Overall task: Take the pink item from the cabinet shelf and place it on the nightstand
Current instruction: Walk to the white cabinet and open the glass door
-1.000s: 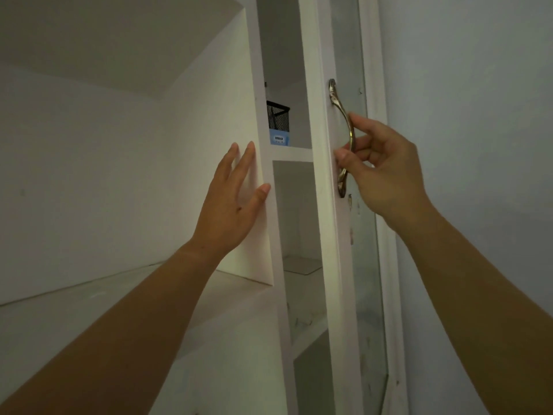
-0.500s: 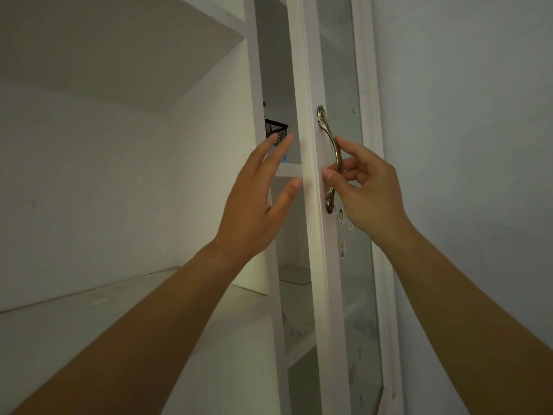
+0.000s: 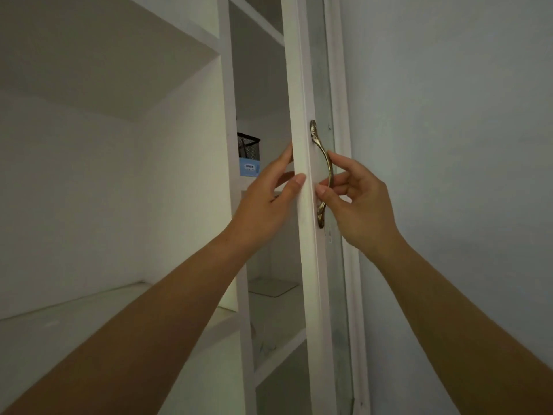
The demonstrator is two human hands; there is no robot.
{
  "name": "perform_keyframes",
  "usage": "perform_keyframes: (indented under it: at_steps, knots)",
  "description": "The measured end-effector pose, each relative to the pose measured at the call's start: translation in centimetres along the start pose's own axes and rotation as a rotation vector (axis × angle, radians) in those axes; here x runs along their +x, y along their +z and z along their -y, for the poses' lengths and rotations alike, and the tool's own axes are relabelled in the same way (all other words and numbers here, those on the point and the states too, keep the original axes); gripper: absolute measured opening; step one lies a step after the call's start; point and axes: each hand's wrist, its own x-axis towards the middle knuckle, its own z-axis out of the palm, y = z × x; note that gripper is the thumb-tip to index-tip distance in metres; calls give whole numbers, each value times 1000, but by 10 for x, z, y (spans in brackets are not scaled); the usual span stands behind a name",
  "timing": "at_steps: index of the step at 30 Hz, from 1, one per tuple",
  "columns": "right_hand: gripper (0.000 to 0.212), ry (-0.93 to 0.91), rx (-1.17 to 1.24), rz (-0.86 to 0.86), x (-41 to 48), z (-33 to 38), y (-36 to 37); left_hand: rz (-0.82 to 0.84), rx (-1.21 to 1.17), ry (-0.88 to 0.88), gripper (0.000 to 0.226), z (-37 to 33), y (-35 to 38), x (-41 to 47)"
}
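Early yet: the task stands at the door-opening step. At left of frame, an open shelf (image 3: pixel 89 313) sits bare of anything pink. Centre-left, a black mesh basket (image 3: pixel 249 146) rests on a blue box (image 3: pixel 249 168) on the cabinet shelf (image 3: pixel 270 193) behind the door. The left hand (image 3: pixel 269 202) curls round the door edge (image 3: pixel 302 205), thumb on its front, fingers behind, loosely gripping it. Just right of it, the right hand (image 3: pixel 356 202) pinches the brass handle (image 3: pixel 322 175), thumb and fingers closed on it. The pink item is not in view; whether it lies behind the door or the hands I cannot tell. Judged remaining: swing the door wide, find and lift the item, carry it to the nightstand, also unseen.
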Motion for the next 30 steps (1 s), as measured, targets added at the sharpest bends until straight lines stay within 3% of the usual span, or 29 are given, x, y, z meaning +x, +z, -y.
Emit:
perform_keyframes:
  at_steps: [7, 15, 25, 30]
  knots:
    - [43, 9, -60, -37, -17, 3, -33, -30, -139, 45, 54, -13, 33, 4]
    - [50, 165, -51, -36, -88, -6, -58, -86, -317, 43, 50, -27, 66, 5]
    - [59, 196, -179, 27, -129, -19, -80, -140, -327, 51, 48, -46, 101, 10]
    - [54, 180, -188, 17, -144, -28, -99, -152, -318, 66, 49, -55, 124, 14]
